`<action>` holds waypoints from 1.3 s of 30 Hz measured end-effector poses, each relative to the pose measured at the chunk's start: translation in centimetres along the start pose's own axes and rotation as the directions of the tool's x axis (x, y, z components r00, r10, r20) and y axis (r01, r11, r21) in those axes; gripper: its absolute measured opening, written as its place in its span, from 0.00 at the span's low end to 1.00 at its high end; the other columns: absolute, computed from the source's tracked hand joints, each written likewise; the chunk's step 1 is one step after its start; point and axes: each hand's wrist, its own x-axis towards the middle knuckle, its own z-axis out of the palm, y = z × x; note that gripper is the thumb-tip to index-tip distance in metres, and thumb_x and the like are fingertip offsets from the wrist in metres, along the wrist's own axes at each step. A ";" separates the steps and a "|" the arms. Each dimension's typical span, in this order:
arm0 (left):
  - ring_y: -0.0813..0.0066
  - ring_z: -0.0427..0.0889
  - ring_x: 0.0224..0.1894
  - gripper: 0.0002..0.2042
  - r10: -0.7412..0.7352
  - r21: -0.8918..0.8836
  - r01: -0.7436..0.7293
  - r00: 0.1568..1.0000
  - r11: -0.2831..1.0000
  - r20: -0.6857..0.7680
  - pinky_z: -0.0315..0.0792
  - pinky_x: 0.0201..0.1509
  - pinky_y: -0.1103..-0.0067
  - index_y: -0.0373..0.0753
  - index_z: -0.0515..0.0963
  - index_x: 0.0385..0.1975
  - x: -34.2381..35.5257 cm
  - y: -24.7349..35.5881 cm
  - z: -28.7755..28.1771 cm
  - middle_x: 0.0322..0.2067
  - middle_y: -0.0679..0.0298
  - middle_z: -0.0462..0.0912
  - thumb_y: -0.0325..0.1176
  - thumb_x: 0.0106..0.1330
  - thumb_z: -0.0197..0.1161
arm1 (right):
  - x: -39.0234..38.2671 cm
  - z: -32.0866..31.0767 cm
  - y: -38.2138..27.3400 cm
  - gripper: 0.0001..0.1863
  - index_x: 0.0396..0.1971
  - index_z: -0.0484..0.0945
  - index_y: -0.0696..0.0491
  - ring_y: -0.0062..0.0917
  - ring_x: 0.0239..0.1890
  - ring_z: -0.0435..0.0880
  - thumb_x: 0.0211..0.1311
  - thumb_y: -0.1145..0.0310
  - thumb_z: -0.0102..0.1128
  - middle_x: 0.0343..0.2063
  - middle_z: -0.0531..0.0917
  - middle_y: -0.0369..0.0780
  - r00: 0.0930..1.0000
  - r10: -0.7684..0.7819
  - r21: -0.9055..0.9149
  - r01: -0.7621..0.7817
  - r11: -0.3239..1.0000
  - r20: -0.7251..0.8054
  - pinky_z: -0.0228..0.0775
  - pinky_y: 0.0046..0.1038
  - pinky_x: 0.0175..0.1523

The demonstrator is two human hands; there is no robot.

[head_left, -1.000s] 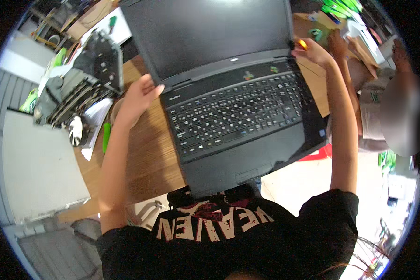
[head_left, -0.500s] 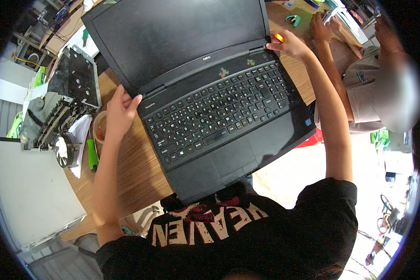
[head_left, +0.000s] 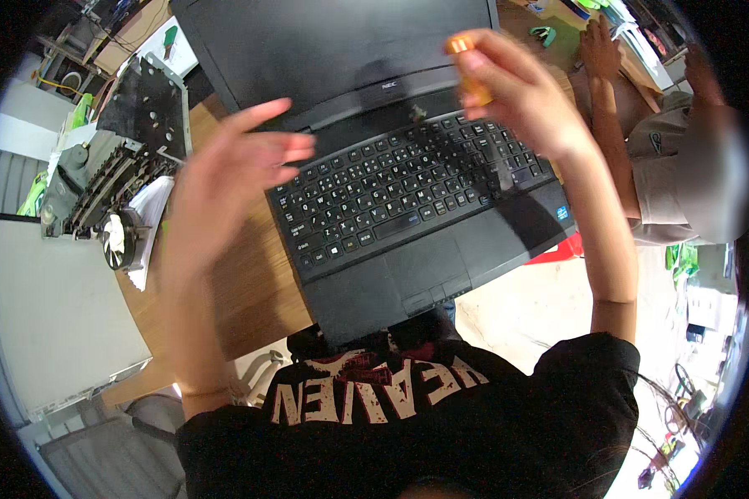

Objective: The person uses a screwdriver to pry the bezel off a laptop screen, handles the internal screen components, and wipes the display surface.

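Note:
A black laptop (head_left: 358, 283) lies opened on the wooden table (head_left: 258, 308), its dark screen (head_left: 324, 46) at the top and keys and touchpad toward me. My left hand (head_left: 233, 175), blurred, is raised off the laptop's left side with fingers spread and nothing visible in them. My right hand (head_left: 516, 96) is lifted over the right of the screen hinge, closed around a small orange tool (head_left: 460, 46), its shadow falling across the keys.
At left are stripped black electronic parts (head_left: 141, 108), a small fan (head_left: 116, 241), papers and a white panel (head_left: 66, 316). At right a co-worker (head_left: 657, 175) has hands near a green clip (head_left: 543, 35) and other items. A red object (head_left: 557, 249) shows beneath the table edge.
Both my hands have let go of the laptop's hinge edges; the left has opened and moved up, the right has moved up and inward with the orange tool.

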 end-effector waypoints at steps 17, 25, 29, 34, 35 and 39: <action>0.81 0.71 0.45 0.20 -0.203 -0.367 0.005 0.840 0.930 -0.503 0.65 0.51 0.82 0.37 0.64 0.58 2.8 -8.2 -5.6 0.45 0.68 0.73 0.30 0.65 0.49 | 9.4 9.6 0.7 0.20 0.45 0.76 0.44 0.28 0.56 0.70 0.49 0.59 0.62 0.51 0.75 0.38 0.035 -0.880 -0.648 0.691 -0.320 0.473 0.49 0.44 0.61; 0.77 0.75 0.40 0.19 -0.305 -0.540 0.103 0.903 0.836 -0.301 0.69 0.50 0.71 0.39 0.70 0.48 5.7 -9.3 -6.4 0.39 0.67 0.75 0.21 0.55 0.43 | 14.2 12.4 1.5 0.19 0.49 0.74 0.37 0.27 0.59 0.66 0.55 0.58 0.53 0.59 0.68 0.37 -0.055 -0.865 -0.593 0.706 -0.387 0.498 0.30 0.52 0.65; 0.75 0.73 0.44 0.18 -0.344 -0.509 0.180 0.906 0.841 -0.248 0.66 0.52 0.73 0.39 0.70 0.46 5.9 -8.5 -5.8 0.43 0.65 0.74 0.20 0.55 0.43 | 14.9 12.6 6.8 0.21 0.50 0.72 0.36 0.26 0.60 0.65 0.53 0.61 0.53 0.56 0.70 0.35 0.057 -0.790 -0.570 0.724 -0.388 0.610 0.37 0.56 0.64; 0.74 0.72 0.49 0.18 -0.341 -0.550 0.169 0.912 0.818 -0.227 0.65 0.55 0.72 0.37 0.67 0.49 5.1 -7.9 -5.9 0.47 0.65 0.72 0.22 0.57 0.43 | 15.0 13.1 4.1 0.21 0.49 0.71 0.38 0.24 0.56 0.68 0.53 0.58 0.54 0.55 0.71 0.33 0.069 -0.745 -0.571 0.690 -0.444 0.663 0.40 0.58 0.61; 0.75 0.72 0.49 0.17 -0.296 -0.559 0.126 0.928 0.820 -0.225 0.65 0.55 0.72 0.37 0.67 0.49 4.7 -8.1 -5.8 0.48 0.65 0.72 0.23 0.58 0.43 | 14.1 13.1 3.3 0.18 0.46 0.73 0.39 0.24 0.55 0.69 0.53 0.58 0.55 0.54 0.72 0.34 0.110 -0.791 -0.610 0.702 -0.368 0.603 0.40 0.57 0.61; 0.69 0.70 0.54 0.22 -0.179 -0.542 0.050 0.966 0.839 -0.187 0.62 0.61 0.69 0.33 0.61 0.58 5.2 -11.0 -6.4 0.50 0.62 0.71 0.34 0.65 0.50 | 14.9 11.4 5.6 0.10 0.33 0.74 0.43 0.27 0.51 0.73 0.53 0.57 0.57 0.49 0.74 0.36 0.021 -0.750 -0.540 0.708 -0.455 0.661 0.45 0.53 0.59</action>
